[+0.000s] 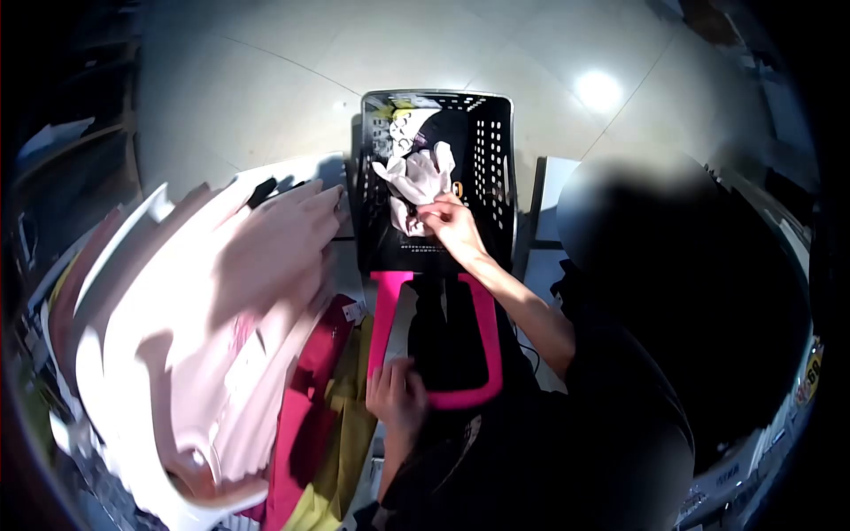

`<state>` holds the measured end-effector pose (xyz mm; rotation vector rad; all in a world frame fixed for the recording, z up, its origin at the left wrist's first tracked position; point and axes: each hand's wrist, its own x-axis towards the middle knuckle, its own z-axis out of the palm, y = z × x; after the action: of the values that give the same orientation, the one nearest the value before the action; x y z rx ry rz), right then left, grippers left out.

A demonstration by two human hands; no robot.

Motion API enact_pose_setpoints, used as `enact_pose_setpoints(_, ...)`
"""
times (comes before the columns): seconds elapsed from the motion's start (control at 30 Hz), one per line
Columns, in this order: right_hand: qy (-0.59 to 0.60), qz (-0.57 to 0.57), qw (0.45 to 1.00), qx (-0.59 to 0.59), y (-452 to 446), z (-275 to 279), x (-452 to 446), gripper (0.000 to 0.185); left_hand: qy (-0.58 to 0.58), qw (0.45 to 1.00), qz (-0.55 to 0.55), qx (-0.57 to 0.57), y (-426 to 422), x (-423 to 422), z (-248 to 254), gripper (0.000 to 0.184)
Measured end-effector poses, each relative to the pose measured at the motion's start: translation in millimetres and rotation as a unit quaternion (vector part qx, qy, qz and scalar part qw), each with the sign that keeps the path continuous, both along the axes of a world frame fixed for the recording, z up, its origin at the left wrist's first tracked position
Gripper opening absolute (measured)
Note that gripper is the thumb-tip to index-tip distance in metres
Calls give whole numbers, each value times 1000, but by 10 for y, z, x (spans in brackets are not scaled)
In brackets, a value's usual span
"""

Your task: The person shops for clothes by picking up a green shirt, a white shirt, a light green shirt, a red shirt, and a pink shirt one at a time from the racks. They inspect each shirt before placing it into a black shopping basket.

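Note:
A black perforated shopping basket [498,164] with a bright pink handle [485,332] stands in front of me. Inside it lies a crumpled pale pink cloth item [418,177], its exact kind unclear. My right hand [452,221] reaches into the basket, fingers pinched together at the cloth's lower edge. At the lower left corner of the pink handle, my left hand [396,394] is closed with curled fingers, slightly blurred. It covers that corner and appears to grip it.
Pale pink garments [204,292] hang in a dense row at left, beside a crimson garment [305,407] and an olive-yellow one [350,416]. Black-and-white patterned items [412,128] lie deeper in the basket. Tiled floor [266,80] stretches beyond. A large dark shape [682,292] fills the right.

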<state>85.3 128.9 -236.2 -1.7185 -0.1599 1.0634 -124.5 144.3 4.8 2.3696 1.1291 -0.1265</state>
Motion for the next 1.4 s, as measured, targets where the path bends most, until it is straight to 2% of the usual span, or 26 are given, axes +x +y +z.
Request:
enact_pose_setpoints(0.1,110,-50,990,74,-306,1060,68,17,-20,1000,-5,-15,39,-71,-35,13)
enact_pose_setpoints(0.13,54,-13,995,88,-431,1339,79,16,-15,999,13,-42,63,-63,25,12)
enact_pose_setpoints(0.23,114,-23,980,163,-591,2523,30,14,-58,995,23,-81,204,-125,24,17)
enact_pose_setpoints(0.3,48,10,977,206,-683,2966,11,14,-78,985,50,-148,304,-136,-20,22)
enact_pose_setpoints(0.37,19,12,972,235,-776,3195,12,15,-50,985,44,-159,412,-193,-90,28)
enact_pose_setpoints(0.4,59,-6,963,262,-788,3335,5,16,-82,978,51,-182,443,-248,-117,31)
enact_pose_setpoints(0.53,30,14,944,329,-812,3928,103,19,-220,930,80,-284,584,-355,-522,34)
enact_pose_setpoints(0.57,18,34,932,361,-830,4068,123,20,-263,914,84,-299,599,-376,-637,35)
enact_pose_setpoints(0.6,6,81,914,397,-869,4146,206,30,-312,855,135,-393,623,-357,-776,37)
enact_pose_setpoints(0.63,-1,113,901,420,-863,4271,260,31,-265,861,146,-408,660,-334,-506,47)
enact_pose_setpoints(0.67,-161,102,864,467,-869,4329,253,35,-307,819,180,-451,649,-305,-301,57)
enact_pose_setpoints(0.7,-209,60,846,486,-942,4345,342,39,-346,772,211,-490,630,-294,-198,68)
enact_pose_setpoints(0.73,-258,15,827,500,-1014,4360,432,44,-376,763,167,-499,680,-253,-301,86)
enact_pose_setpoints(0.77,-215,-27,846,487,-1126,4469,608,51,-404,753,122,-504,715,-230,-374,105)
enact_pose_setpoints(0.8,-170,-71,860,475,-1230,4585,778,58,-462,735,55,-493,719,-222,74,112)
enact_pose_setpoints(0.87,-36,13,873,487,-1203,5038,610,70,-439,757,22,-483,734,-246,377,94)
enact_pose_setpoints(0.9,-60,41,860,505,-1161,5121,522,64,-419,775,18,-472,715,-263,482,85)
enact_pose_setpoints(0.93,-95,18,846,524,-1153,5123,547,51,-580,647,27,-495,659,-219,372,63)
enact_pose_setpoints(1.0,-278,-208,835,427,-1098,5024,770,31,-600,623,66,-498,675,-209,331,59)
enact_pose_setpoints(1.13,-13,-131,866,482,-1208,4839,1147,27,-635,575,148,-495,831,-259,800,53)
enact_pose_setpoints(1.2,-128,-180,901,373,-1153,4674,1057,25,-692,526,120,-480,819,-274,1192,45)
enact_pose_setpoints(1.23,-207,-202,912,292,-1104,4610,967,24,-680,540,156,-471,827,-265,1221,46)
enact_pose_setpoints(1.27,-368,-99,891,248,-1134,4350,1059,23,-692,529,181,-457,759,-260,1428,48)
enact_pose_setpoints(1.3,-517,6,834,194,-1151,4126,1165,22,-703,517,205,-443,690,-252,1628,49)
enact_pose_setpoints(1.33,-250,-25,949,189,-1083,4259,945,21,-707,538,186,-420,694,-238,1639,51)
enact_pose_setpoints(1.4,-376,62,919,101,-953,4149,693,26,-710,579,146,-373,709,-222,1641,55)
